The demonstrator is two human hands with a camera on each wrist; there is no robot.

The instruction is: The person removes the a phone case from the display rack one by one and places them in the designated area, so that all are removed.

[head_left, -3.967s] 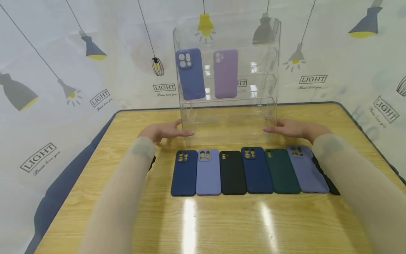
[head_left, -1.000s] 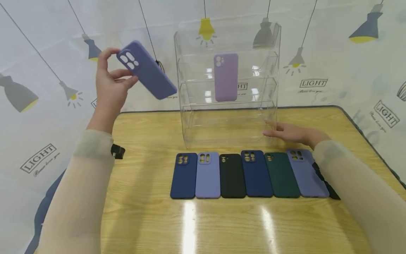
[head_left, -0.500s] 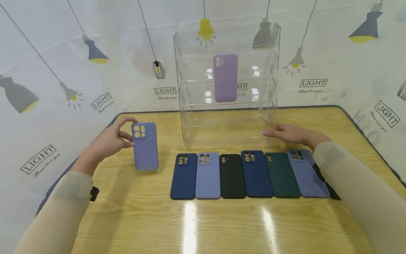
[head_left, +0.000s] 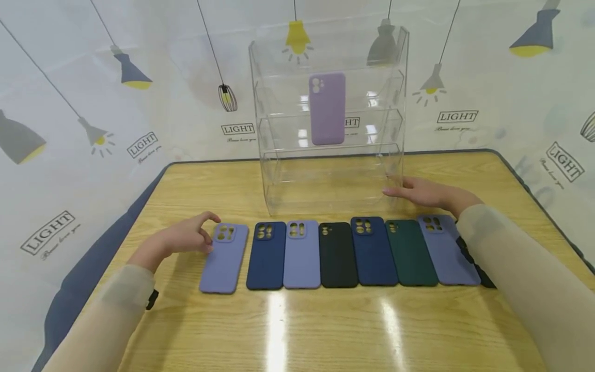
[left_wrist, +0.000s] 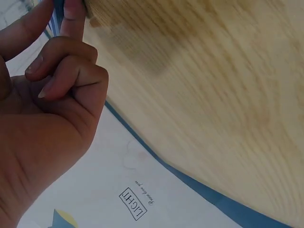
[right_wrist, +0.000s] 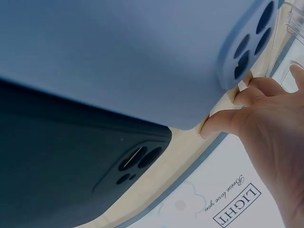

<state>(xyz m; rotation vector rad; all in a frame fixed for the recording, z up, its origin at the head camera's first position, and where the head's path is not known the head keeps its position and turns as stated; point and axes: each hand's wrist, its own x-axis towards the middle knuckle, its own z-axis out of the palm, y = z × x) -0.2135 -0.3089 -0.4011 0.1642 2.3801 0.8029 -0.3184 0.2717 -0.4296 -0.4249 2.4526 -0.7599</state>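
My left hand (head_left: 186,235) pinches a lilac phone case (head_left: 224,261) by its upper left corner, finger at the top edge and thumb at the side. This case lies on the table at the left end of a row. My right hand (head_left: 425,194) touches the lower right side of a clear acrylic display stand (head_left: 332,191), with thumb and finger straight. In the right wrist view its bent fingers (right_wrist: 221,122) reach down by the table. A pink-lilac phone case (head_left: 327,108) stands upright in the rack.
The row on the wooden table (head_left: 334,336) also holds a navy case (head_left: 266,256), a light lilac case (head_left: 302,256), a black case (head_left: 338,256), another navy case (head_left: 374,253), a green case (head_left: 412,253) and a blue-lilac case (head_left: 446,250). Behind rises a printed wall (head_left: 195,103).
The lilac case left the stand's upper left in my left hand, swung left, then came down flat beside the row. My right hand stays at the stand's side.
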